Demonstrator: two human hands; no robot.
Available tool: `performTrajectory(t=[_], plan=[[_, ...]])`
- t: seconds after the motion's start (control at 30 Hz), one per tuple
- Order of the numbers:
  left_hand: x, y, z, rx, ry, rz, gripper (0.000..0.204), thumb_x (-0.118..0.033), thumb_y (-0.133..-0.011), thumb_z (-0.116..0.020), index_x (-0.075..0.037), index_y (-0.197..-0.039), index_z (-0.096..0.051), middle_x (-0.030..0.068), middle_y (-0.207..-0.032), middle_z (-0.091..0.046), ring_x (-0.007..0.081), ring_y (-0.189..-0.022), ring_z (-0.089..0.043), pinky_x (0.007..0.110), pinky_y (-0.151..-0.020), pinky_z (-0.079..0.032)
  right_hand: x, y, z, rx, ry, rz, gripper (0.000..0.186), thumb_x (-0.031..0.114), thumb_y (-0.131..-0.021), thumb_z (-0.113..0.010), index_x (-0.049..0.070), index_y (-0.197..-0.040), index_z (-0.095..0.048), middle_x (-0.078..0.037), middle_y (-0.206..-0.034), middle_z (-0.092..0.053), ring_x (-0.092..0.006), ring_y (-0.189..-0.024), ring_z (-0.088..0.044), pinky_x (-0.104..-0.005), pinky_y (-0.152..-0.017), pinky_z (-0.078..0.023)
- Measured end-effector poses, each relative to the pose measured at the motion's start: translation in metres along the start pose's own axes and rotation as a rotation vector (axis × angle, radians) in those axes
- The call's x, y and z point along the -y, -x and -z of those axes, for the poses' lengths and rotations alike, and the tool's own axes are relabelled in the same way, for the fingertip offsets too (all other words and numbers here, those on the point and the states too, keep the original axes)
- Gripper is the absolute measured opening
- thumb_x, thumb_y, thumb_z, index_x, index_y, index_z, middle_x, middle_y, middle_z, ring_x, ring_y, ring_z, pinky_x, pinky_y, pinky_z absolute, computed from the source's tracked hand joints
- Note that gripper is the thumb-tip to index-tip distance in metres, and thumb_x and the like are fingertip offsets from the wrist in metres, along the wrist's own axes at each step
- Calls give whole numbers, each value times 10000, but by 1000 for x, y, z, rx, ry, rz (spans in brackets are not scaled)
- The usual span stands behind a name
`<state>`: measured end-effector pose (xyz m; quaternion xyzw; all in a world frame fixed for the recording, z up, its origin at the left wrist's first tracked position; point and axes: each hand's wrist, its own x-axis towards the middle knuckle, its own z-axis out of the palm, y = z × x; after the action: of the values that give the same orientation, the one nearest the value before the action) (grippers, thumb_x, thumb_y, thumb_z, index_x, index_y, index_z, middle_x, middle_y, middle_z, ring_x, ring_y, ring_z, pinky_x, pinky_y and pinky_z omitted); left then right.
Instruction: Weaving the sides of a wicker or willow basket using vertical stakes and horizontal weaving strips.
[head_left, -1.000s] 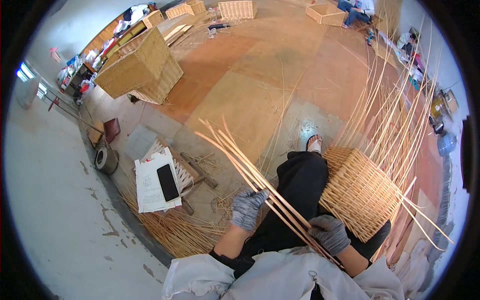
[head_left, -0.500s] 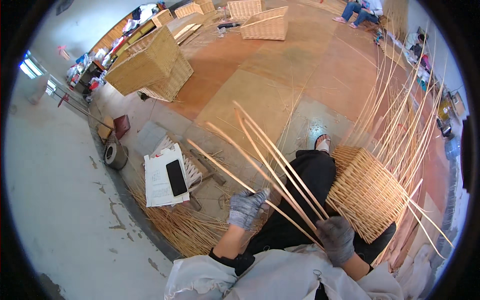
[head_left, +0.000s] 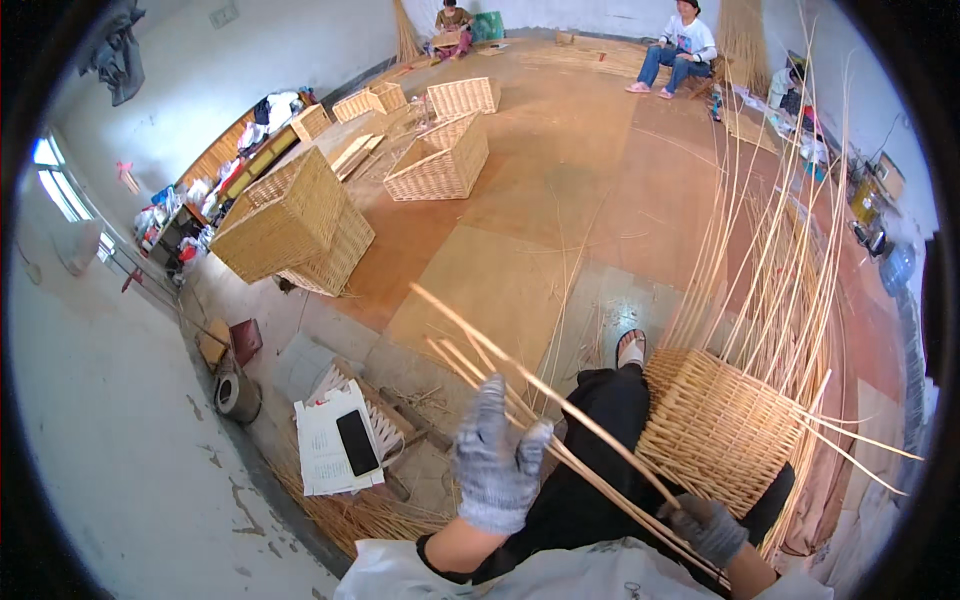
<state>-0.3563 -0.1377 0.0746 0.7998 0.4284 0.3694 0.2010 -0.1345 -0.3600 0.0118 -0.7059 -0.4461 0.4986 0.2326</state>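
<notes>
My gloved left hand (head_left: 495,465) is raised with fingers extended and thumb apart, beside several long pale rods (head_left: 570,415); whether it touches them is unclear. My gloved right hand (head_left: 705,525) is closed on the rods' lower part, low at the right. A woven wicker basket (head_left: 720,430), with long stakes (head_left: 760,280) fanning upward and outward, rests on its side by my right leg, just above the right hand. My dark-trousered legs (head_left: 605,420) lie beneath the rods.
A low stool with papers (head_left: 325,450) and a black phone (head_left: 355,443) stands at left, near loose rods (head_left: 350,520). Finished wicker boxes (head_left: 295,215) (head_left: 435,165) stand on the board floor (head_left: 480,280). Two seated co-workers (head_left: 680,55) (head_left: 450,30) are at the back. Walls (head_left: 120,420) bound the left.
My left hand has let go of the rod it held and raised its fingers. My right hand has moved down and right with the rods. The view has tilted up, showing a second co-worker.
</notes>
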Motion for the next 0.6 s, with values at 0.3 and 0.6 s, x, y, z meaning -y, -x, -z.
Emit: performTrajectory(t=[0.3,0.6], plan=[[66,-138,-4,200,-181,-600,244,-121,-841,-543,-158,-1076,-597,48,-813,-617,221,-714,-593,326,-591,-479,29,60,63,-1201,1160,221,532,385,-896,-534,12,-1269,-458,-200,-1314,-438,-276,-1195,-458,-379,-946,-401],[-76,-33,-190,728,693,-654,350,-214,-841,-576,-114,-1176,-570,86,-935,-648,237,-822,-635,318,-731,-506,38,3,120,-950,-587,662,343,403,-876,-556,86,-929,-438,-67,-829,-502,-196,-797,-501,-359,-735,-438]])
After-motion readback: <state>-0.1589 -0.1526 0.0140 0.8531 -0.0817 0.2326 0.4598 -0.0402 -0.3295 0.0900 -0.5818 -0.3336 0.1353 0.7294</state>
